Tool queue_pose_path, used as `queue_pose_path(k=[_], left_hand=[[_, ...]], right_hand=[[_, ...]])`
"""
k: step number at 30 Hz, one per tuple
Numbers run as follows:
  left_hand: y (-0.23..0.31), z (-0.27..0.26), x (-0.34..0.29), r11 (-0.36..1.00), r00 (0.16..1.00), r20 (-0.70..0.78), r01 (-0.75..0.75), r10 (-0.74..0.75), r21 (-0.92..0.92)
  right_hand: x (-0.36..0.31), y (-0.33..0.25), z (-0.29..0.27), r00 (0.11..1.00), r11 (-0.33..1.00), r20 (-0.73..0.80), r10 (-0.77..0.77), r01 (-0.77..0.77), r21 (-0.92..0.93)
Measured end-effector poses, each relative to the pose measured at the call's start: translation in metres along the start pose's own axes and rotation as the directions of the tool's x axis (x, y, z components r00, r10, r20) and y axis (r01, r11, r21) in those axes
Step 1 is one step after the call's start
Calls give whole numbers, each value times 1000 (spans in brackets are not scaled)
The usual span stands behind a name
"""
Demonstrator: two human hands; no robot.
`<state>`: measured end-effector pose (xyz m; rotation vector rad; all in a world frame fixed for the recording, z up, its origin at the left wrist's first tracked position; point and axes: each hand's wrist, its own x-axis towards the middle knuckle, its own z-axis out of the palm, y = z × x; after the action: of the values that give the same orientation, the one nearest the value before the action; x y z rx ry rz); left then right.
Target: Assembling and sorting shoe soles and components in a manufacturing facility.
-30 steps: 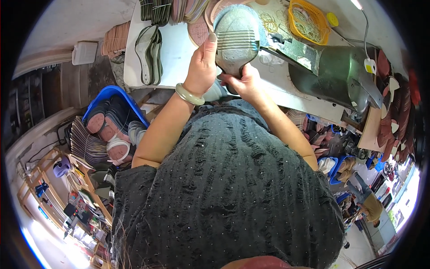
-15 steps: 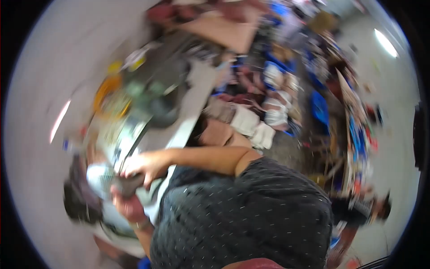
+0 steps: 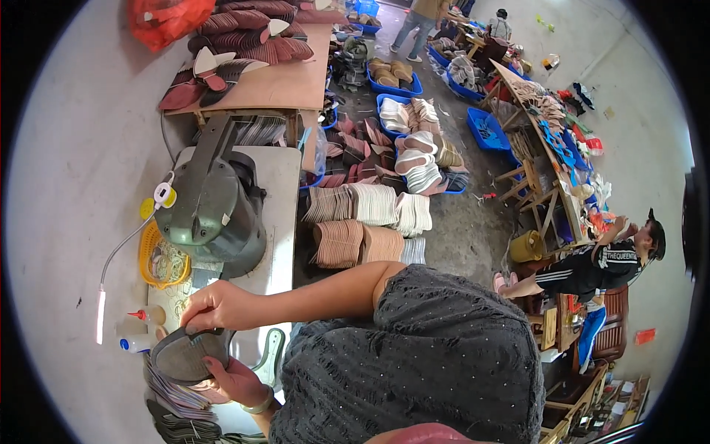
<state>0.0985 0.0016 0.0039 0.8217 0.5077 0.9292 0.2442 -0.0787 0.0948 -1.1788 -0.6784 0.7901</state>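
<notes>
A grey shoe sole (image 3: 185,357) with a darker rim is held between both hands over the white table on the left. My left hand (image 3: 238,385), with a bracelet at the wrist, grips its lower side, the thumb pressed on its face. My right hand (image 3: 216,305) is closed on its upper edge with the fingers pinched together. Just beyond stands a dark green sewing machine (image 3: 207,207). A sole-shaped green piece with a white border (image 3: 271,354) lies beside the hands, against my dark shirt.
An orange basket of cords (image 3: 154,259), a red-tipped bottle (image 3: 151,314) and a thin lamp (image 3: 101,317) sit beyond the machine. Stacked soles (image 3: 177,399) lie at lower left. Stacked insoles (image 3: 373,206) and blue bins (image 3: 393,80) cover the floor; a person (image 3: 603,263) stands at right.
The view has turned and sharpened from a blur. Both hands still hold the sole, whose broad grey face is now plain, and they appear lower in the picture.
</notes>
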Motion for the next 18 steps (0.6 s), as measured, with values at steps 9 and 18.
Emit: queue_pose_path(k=[9, 18], left_hand=[[-23, -22, 8, 950, 976, -127, -138, 179, 279], [2, 22, -13, 976, 978, -39, 199, -203, -87]], right_hand=[[5, 14, 3, 914, 872, 28, -404, 394, -290], [-4, 37, 7, 720, 244, 367, -589, 591, -769]])
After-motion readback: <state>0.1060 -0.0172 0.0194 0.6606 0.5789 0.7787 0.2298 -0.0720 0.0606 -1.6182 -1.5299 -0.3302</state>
